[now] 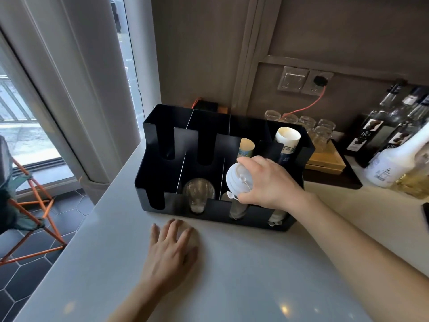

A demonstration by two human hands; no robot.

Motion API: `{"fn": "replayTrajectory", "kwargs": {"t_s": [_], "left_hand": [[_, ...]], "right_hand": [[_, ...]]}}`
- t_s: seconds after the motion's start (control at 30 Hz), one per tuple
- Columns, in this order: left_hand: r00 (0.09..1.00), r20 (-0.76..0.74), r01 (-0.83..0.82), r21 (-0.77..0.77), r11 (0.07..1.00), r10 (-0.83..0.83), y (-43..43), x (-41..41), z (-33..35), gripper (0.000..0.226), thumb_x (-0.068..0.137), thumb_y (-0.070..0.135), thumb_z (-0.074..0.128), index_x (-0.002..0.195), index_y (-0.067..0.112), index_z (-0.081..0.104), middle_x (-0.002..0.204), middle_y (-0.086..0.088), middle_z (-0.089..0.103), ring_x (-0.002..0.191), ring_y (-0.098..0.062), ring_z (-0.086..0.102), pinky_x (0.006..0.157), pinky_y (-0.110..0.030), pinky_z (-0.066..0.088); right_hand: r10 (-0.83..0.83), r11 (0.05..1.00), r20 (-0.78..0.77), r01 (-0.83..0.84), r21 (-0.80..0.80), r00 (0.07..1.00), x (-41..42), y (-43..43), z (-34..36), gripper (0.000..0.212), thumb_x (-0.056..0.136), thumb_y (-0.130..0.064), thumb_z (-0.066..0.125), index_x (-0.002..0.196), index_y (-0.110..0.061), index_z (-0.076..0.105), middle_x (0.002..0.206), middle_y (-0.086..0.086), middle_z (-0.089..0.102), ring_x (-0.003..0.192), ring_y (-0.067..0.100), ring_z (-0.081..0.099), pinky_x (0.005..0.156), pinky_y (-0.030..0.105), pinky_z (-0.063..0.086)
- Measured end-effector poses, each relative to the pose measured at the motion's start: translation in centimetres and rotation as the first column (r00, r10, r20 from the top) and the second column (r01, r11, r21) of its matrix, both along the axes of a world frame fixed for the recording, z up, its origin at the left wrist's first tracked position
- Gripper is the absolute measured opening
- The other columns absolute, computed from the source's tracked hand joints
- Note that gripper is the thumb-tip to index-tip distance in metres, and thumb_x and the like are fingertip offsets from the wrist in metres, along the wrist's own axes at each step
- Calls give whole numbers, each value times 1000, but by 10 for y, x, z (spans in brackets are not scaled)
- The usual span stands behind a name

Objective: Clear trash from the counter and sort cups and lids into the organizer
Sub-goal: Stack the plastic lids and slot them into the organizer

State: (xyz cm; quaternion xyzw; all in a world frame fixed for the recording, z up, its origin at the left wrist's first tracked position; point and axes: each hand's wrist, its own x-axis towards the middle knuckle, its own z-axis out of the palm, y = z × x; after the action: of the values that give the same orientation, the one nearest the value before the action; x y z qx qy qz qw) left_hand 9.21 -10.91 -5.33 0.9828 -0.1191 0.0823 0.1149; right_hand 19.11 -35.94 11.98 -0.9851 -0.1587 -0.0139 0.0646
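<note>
Head view. The black organizer (pixel 160 145) stands on the white counter (pixel 232 282), close to the wall, with its slotted front toward the camera.

The right hand (pixel 271 182) is over the organizer's front row, above the third compartment from its left end. It grips a stack of white lids (pixel 238 180) by the rim. The thumb is on the upper edge and the other fingers curl round the lower edge. The lids are turned on edge and face the organizer's left end. What lies in the compartment beneath them is too unclear to name.

One compartment to the left in the same front row, clear cups (pixel 198 194) lie with their mouths toward the camera. In the organizer's back row, paper cups (pixel 287 138) lean in the right-end compartment. A second paper cup stack (pixel 246 146) stands in the compartment just left of them.

The left hand (pixel 174 247) rests palm down on the counter just in front of the organizer. Its fingers are straight and slightly spread, and it holds nothing.

Behind the organizer's right end, glass jars (pixel 308 123) stand near a wooden tray (pixel 325 162). Further right of the organizer stand dark bottles (pixel 373 133). On the wall above it are wall sockets (pixel 304 80), with an orange cable (pixel 306 108) plugged in. Beyond the organizer's left end, on the floor below the counter, stands an orange-framed stool (pixel 37 205).
</note>
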Motion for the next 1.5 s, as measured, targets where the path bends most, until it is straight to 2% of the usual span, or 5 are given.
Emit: {"fn": "replayTrajectory", "kwargs": {"t_s": [0.5,0.7,1.0,1.27,1.5], "left_hand": [[999,-40,2,29,1000,-1,1,1,6,45,83,48,54,120,23,61,127,-10,58,124,-36,51,105,-57,38],[999,-44,-1,27,1000,2,1,1,3,47,83,49,53,121,23,61,128,-10,58,126,-36,51,107,-57,36],[999,-50,-20,4,1000,20,1,1,2,46,79,49,56,116,23,62,128,-10,58,123,-35,52,106,-58,37],[980,-72,-189,-49,981,185,-16,13,9,41,79,52,51,108,26,65,112,-5,57,106,-34,54,105,-57,36],[988,-5,-157,0,988,157,-18,10,1,48,81,50,43,109,19,67,113,-13,60,103,-40,56,103,-64,36]], "right_hand": [[18,990,117,-1,-144,993,6,13,-27,93,72,-48,68,153,-19,32,138,7,44,118,29,42,96,39,44],[107,994,87,-108,-4,990,-2,0,-27,96,69,-47,75,152,-21,34,155,3,31,139,26,28,105,40,41],[131,974,226,-167,152,965,-19,-27,-25,45,76,-17,80,120,-13,70,120,1,66,116,22,53,95,35,49],[15,964,279,-87,249,960,-18,-52,-5,16,82,-4,71,94,-14,76,91,-1,71,88,22,63,74,33,53],[-71,993,65,64,95,995,-13,-94,6,23,89,-17,67,111,-19,74,109,-4,71,103,19,64,85,31,50]]}}
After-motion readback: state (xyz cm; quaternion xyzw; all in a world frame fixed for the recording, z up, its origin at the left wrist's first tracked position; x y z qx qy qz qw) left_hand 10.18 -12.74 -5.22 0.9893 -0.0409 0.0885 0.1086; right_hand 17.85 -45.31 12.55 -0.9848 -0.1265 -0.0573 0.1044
